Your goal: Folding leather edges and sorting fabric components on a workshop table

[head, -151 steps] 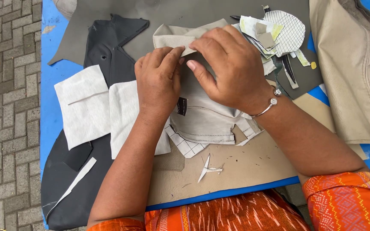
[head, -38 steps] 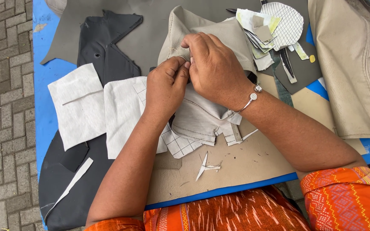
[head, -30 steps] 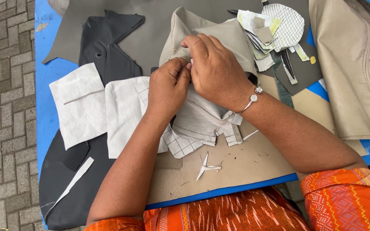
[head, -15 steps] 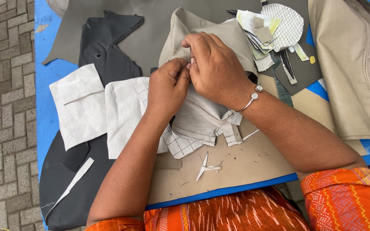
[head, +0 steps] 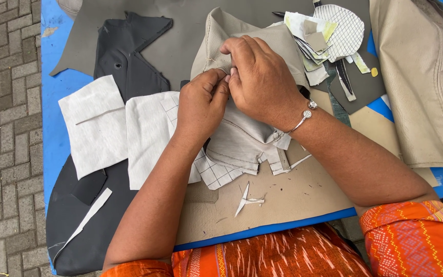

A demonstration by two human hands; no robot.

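Both our hands, left (head: 201,105) and right (head: 260,77), pinch the beige piece (head: 242,138) at the desk's (head: 57,97) centre, fingertips meeting on its folded edge. The fold could slip if either pinch loosens. Scraps (head: 329,36) lie at one o'clock.

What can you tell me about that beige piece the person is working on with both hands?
The beige piece looks like soft leather or faux leather, made of several panels joined by stitched seams, with ragged cut edges. It is folded and partly lifted off the brown board. The left hand and right hand pinch its upper edge together, fingertips almost meeting. Its lower part rests on white checked lining pieces.
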